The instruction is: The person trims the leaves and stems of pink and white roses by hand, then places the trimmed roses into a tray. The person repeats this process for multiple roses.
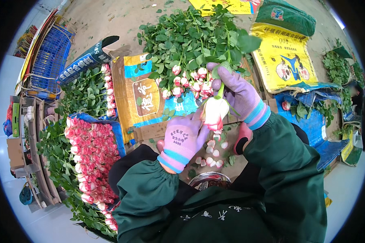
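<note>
My right hand (238, 91), in a lilac knitted glove, grips a white rose with pink petal edges (215, 112) by its green stem, just behind the bloom. The bloom points down toward me, and its leafy stem runs away past the fingers. My left hand (182, 135), gloved alike, has its fingertips against the left side of the bloom; whether they pinch a petal is hidden. Beyond both hands, a heap of cut roses (188, 45) lies on a work surface covered with printed sacking (146, 97), the blooms facing me.
Bundled pink-and-white roses (94, 158) stand at left, beside a second row (109, 91). Loose petals (211, 152) lie on the floor near a metal basin (210, 177). Yellow printed sacks (281, 54) and a blue sheet (310, 121) are at right; a blue crate (50, 57) stands far left.
</note>
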Demonstrator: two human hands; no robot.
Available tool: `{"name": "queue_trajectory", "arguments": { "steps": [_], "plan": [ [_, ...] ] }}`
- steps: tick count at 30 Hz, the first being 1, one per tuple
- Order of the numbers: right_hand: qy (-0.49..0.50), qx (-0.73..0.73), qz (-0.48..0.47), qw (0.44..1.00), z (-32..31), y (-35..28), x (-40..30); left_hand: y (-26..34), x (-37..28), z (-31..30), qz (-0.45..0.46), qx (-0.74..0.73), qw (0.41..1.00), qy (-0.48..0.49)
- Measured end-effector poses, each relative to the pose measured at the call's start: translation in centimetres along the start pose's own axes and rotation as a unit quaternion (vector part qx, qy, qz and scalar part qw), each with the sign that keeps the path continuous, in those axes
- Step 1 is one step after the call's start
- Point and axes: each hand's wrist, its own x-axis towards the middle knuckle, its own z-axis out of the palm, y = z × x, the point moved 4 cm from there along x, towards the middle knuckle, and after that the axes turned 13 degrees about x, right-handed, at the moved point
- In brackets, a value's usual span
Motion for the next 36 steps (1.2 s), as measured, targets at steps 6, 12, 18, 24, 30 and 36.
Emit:
{"name": "queue_trajectory", "arguments": {
  "steps": [6, 12, 18, 24, 30, 36],
  "plan": [
    [-0.049, 0.098, 0.056, 0.992, 1.7, -0.2, 0.1, 0.3, 1.3, -1.8, -0.001, -0.160, 0.974, 0.158],
    [-0.110, 0.163, 0.098, 0.976, 2.2, 0.0, 0.1, 2.0, 1.9, -3.4, 0.050, -0.199, 0.947, 0.248],
    [-0.153, 0.092, 0.099, 0.979, 2.3, -0.2, -0.1, 1.4, 1.1, -3.3, 0.102, -0.187, 0.945, 0.247],
    [-0.005, -0.290, 0.084, 0.953, -3.3, -2.2, 0.8, 3.1, 1.5, -2.8, 0.206, -0.087, 0.968, 0.116],
    [0.084, -0.517, 0.161, 0.837, -8.1, 1.8, 0.0, 3.4, -0.3, 2.0, 0.168, 0.021, 0.968, -0.184],
    [0.111, -0.853, 0.112, 0.497, -12.4, 0.0, -1.5, 2.5, -0.7, 3.4, 0.165, 0.015, 0.976, -0.140]
  ]
}}
